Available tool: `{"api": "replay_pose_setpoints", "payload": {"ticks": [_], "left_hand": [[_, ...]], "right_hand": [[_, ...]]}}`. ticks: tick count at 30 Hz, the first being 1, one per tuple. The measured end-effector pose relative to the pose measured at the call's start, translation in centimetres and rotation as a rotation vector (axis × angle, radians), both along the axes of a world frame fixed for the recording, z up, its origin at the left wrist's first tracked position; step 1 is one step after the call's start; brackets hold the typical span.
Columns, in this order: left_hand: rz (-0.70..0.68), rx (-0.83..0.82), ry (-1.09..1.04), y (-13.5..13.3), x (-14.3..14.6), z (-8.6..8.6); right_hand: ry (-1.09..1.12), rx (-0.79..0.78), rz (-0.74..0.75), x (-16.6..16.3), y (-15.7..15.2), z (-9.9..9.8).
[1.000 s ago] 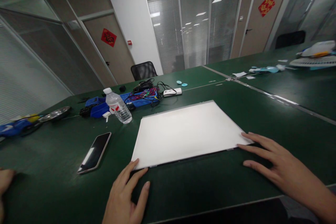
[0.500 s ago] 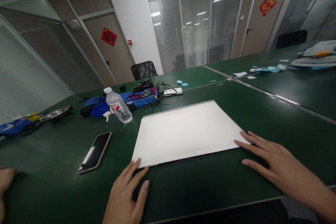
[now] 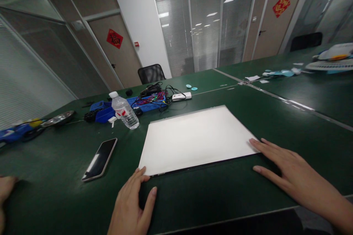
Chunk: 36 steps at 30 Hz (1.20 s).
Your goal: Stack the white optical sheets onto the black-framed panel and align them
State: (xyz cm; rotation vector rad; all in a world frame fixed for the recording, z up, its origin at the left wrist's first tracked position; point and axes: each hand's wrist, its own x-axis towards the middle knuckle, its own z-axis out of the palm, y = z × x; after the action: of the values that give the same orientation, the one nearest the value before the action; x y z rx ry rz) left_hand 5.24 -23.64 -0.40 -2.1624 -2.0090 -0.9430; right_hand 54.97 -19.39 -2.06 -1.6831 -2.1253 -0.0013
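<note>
Near left, the left hand (image 3: 129,205), fingers a bit apart, thumb stretched out, gripping nothing, just touching the near left corner of a flat white board (image 3: 195,141). Near right, the right hand (image 3: 295,170), fingers almost straight, thumb wide apart, gripping nothing too, with fingertips on the near right corner. At the left edge, part of another person's hand (image 3: 7,187), well away from the board; hard to tell if holding anything.

In the middle of the green tabletop (image 3: 204,187), the board, flat, just past both hands. Long way from left to right, between the hands; neither hand closer.

Left of the board, a phone (image 3: 100,159). Farther, a water bottle (image 3: 124,111). Behind, blue trays (image 3: 106,115) and tangled wires (image 3: 153,97). Farthest, a black chair (image 3: 151,74).
</note>
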Motion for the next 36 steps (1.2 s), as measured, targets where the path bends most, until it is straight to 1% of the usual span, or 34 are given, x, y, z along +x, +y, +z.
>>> {"api": "replay_pose_setpoints", "payload": {"ticks": [13, 18, 21, 30, 36], "left_hand": [[0.024, 0.018, 0.009, 0.3, 0.1, -0.1], [0.079, 0.015, -0.001, 0.3, 0.1, -0.4], [0.099, -0.006, -0.01, 0.3, 0.1, -0.4], [0.083, -0.039, 0.001, 0.3, 0.2, -0.1], [0.057, -0.023, 0.016, 0.0, 0.1, -0.2]], "right_hand": [[-0.025, 0.015, 0.002, 0.4, -0.1, -0.6], [-0.031, 0.066, -0.077, 0.8, 0.1, -1.7], [-0.027, 0.07, -0.087, 0.9, 0.2, -2.1], [-0.028, 0.052, -0.08, 0.6, 0.1, -1.3], [-0.041, 0.045, -0.084, 0.7, 0.0, -1.4]]}}
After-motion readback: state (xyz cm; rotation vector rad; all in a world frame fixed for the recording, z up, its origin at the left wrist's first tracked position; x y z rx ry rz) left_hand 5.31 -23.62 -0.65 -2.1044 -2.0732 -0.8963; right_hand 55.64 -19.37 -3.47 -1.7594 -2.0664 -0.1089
